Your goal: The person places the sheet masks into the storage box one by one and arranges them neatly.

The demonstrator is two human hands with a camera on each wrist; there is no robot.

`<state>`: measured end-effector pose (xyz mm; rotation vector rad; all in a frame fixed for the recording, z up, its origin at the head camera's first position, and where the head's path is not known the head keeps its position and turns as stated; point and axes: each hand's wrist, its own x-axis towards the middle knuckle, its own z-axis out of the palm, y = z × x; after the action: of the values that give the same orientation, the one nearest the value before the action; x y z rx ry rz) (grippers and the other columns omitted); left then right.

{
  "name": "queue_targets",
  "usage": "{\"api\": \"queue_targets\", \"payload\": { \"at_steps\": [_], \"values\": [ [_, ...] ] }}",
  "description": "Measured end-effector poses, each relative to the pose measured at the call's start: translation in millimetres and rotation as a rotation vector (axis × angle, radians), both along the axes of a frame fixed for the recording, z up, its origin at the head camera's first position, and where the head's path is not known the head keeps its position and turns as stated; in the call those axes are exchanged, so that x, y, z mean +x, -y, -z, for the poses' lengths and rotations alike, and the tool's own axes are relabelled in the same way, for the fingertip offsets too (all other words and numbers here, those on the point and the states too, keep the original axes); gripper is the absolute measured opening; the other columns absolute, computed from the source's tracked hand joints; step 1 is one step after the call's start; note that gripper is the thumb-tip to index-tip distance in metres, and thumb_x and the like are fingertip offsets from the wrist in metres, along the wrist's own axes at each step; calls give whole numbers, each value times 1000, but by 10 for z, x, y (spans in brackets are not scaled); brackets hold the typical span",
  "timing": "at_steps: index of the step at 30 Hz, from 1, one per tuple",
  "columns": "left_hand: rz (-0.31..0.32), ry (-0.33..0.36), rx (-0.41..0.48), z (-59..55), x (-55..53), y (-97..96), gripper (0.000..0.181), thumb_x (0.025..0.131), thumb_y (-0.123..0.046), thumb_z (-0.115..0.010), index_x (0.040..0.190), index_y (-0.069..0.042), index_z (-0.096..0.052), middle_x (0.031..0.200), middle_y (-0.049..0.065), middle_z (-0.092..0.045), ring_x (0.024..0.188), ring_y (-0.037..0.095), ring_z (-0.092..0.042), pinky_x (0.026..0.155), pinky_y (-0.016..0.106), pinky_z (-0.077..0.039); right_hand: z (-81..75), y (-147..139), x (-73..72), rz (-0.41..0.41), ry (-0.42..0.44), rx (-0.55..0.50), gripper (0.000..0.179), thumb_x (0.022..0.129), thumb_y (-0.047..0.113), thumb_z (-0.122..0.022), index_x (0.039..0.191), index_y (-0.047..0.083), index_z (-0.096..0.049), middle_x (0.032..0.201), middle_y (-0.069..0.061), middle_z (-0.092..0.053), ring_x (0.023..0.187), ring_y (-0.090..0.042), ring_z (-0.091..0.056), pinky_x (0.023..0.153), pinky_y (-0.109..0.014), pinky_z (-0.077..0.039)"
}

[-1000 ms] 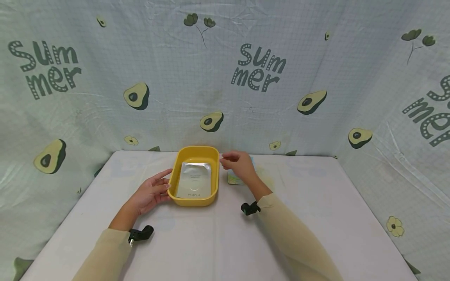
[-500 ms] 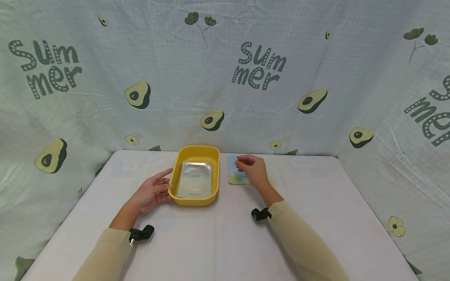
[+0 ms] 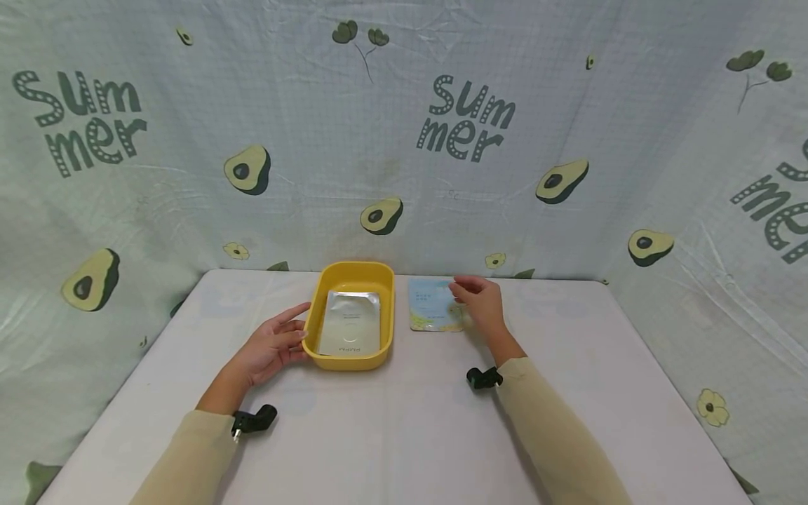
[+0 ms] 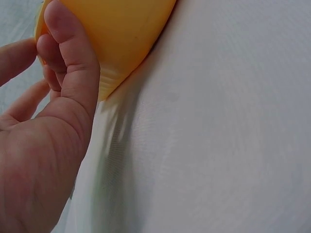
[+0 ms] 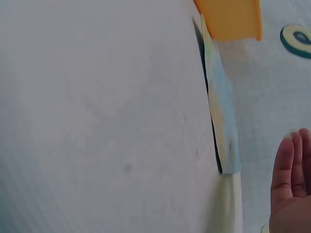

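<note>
A yellow plastic tray [image 3: 385,308] holds a flat silver foil sachet [image 3: 349,326] printed with "PMPM". At its left side, my left hand [image 3: 273,345] touches the rim with relaxed fingers; the left wrist view shows the fingertips [image 4: 60,19] against the tray's outer wall [image 4: 121,39]. To the right of the tray lies a flat blue sachet [image 3: 431,303] with a yellow-green lower edge. Over its right edge is my right hand [image 3: 481,301], fingers loosely bent and holding nothing. The right wrist view has this hand [image 5: 291,179] apart from the blue sachet [image 5: 223,111].
The white-covered table [image 3: 366,435] ends at a curtain [image 3: 303,126] printed with avocados and "summer", which rises behind and on both sides. A small black camera is strapped to each wrist, over beige sleeves [image 3: 555,421].
My right hand has moved right, from beside the tray across the blue sachet to its right edge, uncovering most of it. My left hand and the tray have stayed in place.
</note>
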<state>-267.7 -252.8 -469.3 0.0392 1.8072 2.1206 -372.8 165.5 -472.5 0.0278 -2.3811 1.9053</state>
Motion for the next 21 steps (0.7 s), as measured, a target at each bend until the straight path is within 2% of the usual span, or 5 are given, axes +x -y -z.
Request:
{"api": "queue_targets", "payload": {
  "at_steps": [3,6,11,15,21],
  "values": [
    [10,-9,11,7,4,5,75,102,-5,-58,165,-13,-18,119,3,-59,91,15,-68,80,27,-61,19,-64,-57,11,24,62,42,94,31,-75,126,5,-70,120,-12,-71,101,-27,-69,83,-18,-57],
    [17,-15,11,13,6,11,75,103,-5,-57,165,-12,-17,119,3,-59,91,14,-67,80,27,-61,18,-90,-99,16,22,99,40,94,30,-76,125,6,-71,120,-13,-71,102,-25,-66,83,-20,-56],
    [8,-9,-2,7,-1,1,74,102,-6,-58,165,-14,-19,120,3,-58,91,15,-66,80,27,-61,14,-91,-161,18,-10,171,41,93,25,-76,127,3,-69,122,-15,-70,112,-28,-64,93,-32,-55],
    [10,-12,-7,2,-4,3,74,103,-6,-58,165,-14,-18,121,4,-58,91,15,-66,81,27,-61,19,-76,-219,-2,9,200,44,94,24,-75,131,2,-66,129,-15,-67,118,-31,-62,103,-43,-52],
    [-1,-11,-11,23,-14,12,74,102,-7,-59,165,-15,-20,121,5,-56,89,14,-66,80,27,-61,6,-47,-332,-47,9,273,46,93,24,-76,132,2,-66,132,-16,-65,122,-33,-60,106,-48,-50]
  ]
}}
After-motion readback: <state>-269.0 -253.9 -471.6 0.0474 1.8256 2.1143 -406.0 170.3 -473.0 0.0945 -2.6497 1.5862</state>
